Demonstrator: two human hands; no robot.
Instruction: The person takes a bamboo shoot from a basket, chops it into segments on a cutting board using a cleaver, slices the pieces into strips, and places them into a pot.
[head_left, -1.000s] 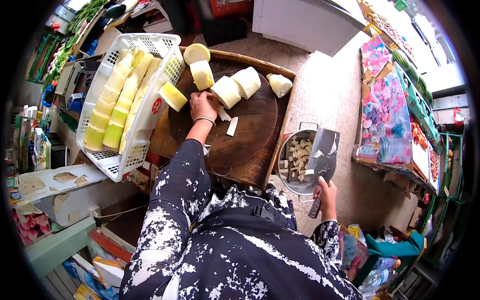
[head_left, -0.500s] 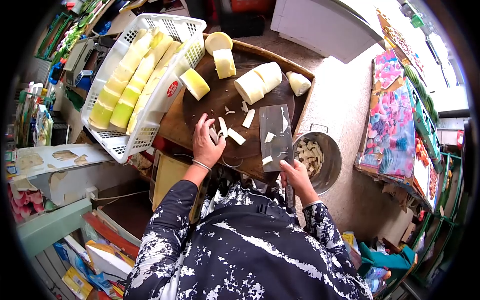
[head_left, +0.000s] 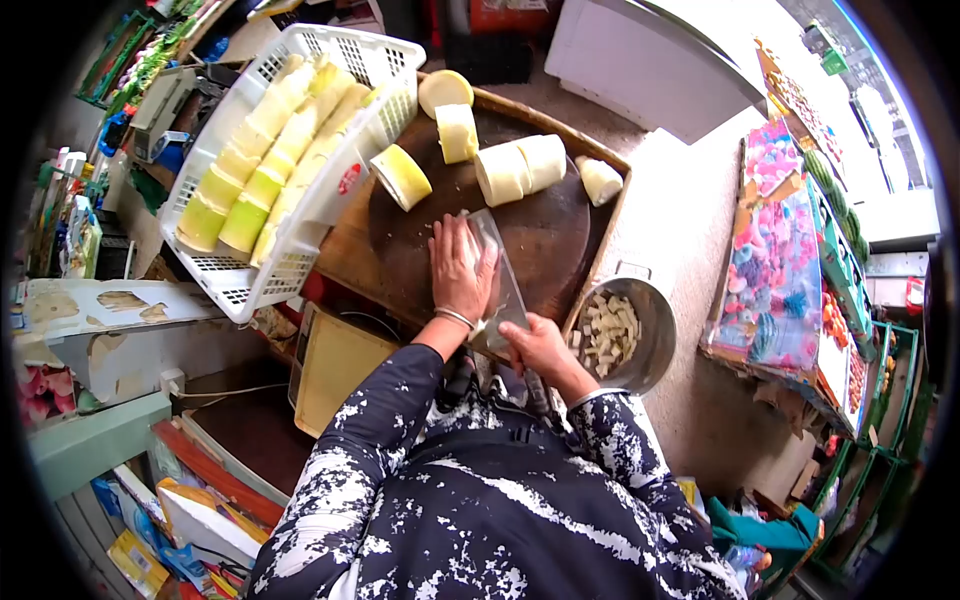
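My right hand [head_left: 540, 345] grips the handle of a broad cleaver [head_left: 502, 285], whose blade is tilted over the near part of the round dark board [head_left: 550, 235]. Against the blade's left side lies my left hand [head_left: 462, 270], fingers stretched forward; the small pieces beneath it are mostly hidden. Thick pale cut sections [head_left: 505, 172] stand on the board's far side, and a yellow-green section [head_left: 401, 178] is at its left. A metal pot [head_left: 655, 335] to the right of the board holds many small pale pieces [head_left: 608, 330].
A white crate [head_left: 290, 285] with long peeled stalks [head_left: 255, 185] rests left of the board. Below it is a yellowish tray or lid [head_left: 340, 375]. A white cabinet [head_left: 640, 65] is beyond the board, and a flower-patterned stand [head_left: 760, 260] is at the right.
The cleaver has moved from over the pot to the board, then left against my left hand. My left hand has opened flat beside the blade. Loose slivers on the board are now out of sight.
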